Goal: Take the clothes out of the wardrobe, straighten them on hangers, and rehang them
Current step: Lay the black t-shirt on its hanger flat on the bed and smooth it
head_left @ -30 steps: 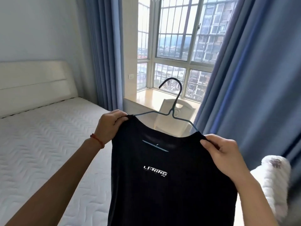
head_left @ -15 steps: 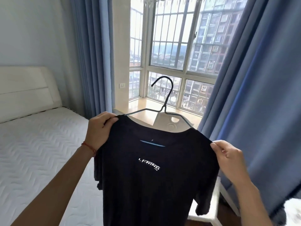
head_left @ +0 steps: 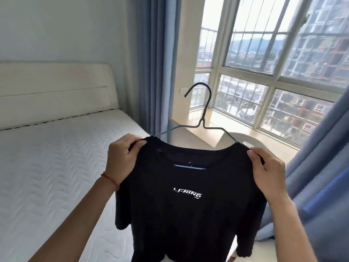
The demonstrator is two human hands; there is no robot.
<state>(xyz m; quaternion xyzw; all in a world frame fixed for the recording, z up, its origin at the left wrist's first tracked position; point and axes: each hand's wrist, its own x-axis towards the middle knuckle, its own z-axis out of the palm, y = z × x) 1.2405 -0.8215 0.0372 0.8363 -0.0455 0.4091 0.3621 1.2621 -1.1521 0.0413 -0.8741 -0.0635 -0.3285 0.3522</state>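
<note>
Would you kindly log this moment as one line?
black T-shirt on thin wire hanger | left hand, right hand pinch shoulders | not rehung

1. Plain daylight, all of it pouring in from the big window (head_left: 264,72) in the upper right of the frame. The room is bright overall.
2. The sky up top is blown out to near white, and the sill (head_left: 207,120) has a warm glare on it.
3. The black T-shirt (head_left: 188,205) is backlit, so it reads as a flat dark mass with hardly any fold detail; only the white logo pops.
4. The mattress (head_left: 47,176) at left is softly lit, with faint shading in the quilting.
5. Wide-angle bend: window bars and curtains (head_left: 151,63) lean and curve toward the edges.
6. Slightly soft everywhere, with compression mush in the far buildings.
</note>
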